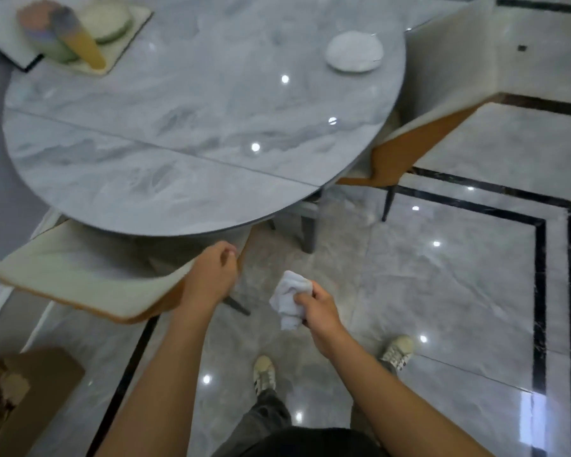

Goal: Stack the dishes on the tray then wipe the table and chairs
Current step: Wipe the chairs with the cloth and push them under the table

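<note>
Right hand (314, 303) fingers clutch the crumpled white cloth (287, 301) above the floor. Left hand (211, 272) fingers curl beside the near cream-and-orange chair (80, 275), grip unclear. Stacked pastel dishes (47, 34) sit on the cream square tray (136, 23), far-left on the grey marble tabletop (178, 127).

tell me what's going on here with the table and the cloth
A person stands by the round marble table. Their right hand grips a crumpled white cloth, and their left hand is at the back of the near chair; whether it grips it is unclear. Most dishes sit stacked on the tray at the table's far left, but one white dish is on the tabletop off the tray, by the other chair.
</note>
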{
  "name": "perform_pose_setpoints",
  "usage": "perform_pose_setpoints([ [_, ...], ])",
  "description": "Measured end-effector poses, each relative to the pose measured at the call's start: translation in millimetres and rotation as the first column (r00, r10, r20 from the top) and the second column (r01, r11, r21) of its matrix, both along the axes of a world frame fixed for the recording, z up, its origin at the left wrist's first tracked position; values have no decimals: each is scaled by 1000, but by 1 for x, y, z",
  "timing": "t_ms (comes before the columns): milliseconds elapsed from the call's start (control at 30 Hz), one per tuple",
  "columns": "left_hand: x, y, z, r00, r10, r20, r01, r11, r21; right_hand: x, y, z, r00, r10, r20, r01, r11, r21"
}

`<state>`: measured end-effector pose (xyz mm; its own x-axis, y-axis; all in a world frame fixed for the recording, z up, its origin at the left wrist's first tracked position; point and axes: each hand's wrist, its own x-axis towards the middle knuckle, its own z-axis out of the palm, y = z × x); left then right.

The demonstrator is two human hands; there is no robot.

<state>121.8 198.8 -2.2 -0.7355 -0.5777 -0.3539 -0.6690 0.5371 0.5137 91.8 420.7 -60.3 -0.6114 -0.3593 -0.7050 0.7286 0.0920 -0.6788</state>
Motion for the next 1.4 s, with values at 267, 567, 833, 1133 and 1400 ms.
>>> perform_pose_setpoints([
  [267,-160,228,-28,897,-437,62,399,864,308,-158,252,-5,908,-403,115,415,903,-110],
  [567,-335,368,15,819,-571,51,451,696,559,-314,403,-2,810,-568,150,583,806,-100],
  [833,-539,418,59,875,-403,-269,485,736,472,-517,444,-14,865,-500,26,499,856,-134],
  [1133,-801,426,59,913,-212,-349,375,773,511,-774,472,7,930,-368,-2,364,923,-127],
  [1400,-942,411,23,948,306,-84,-167,706,688,-965,440,12,971,-222,88,232,965,-126],
])
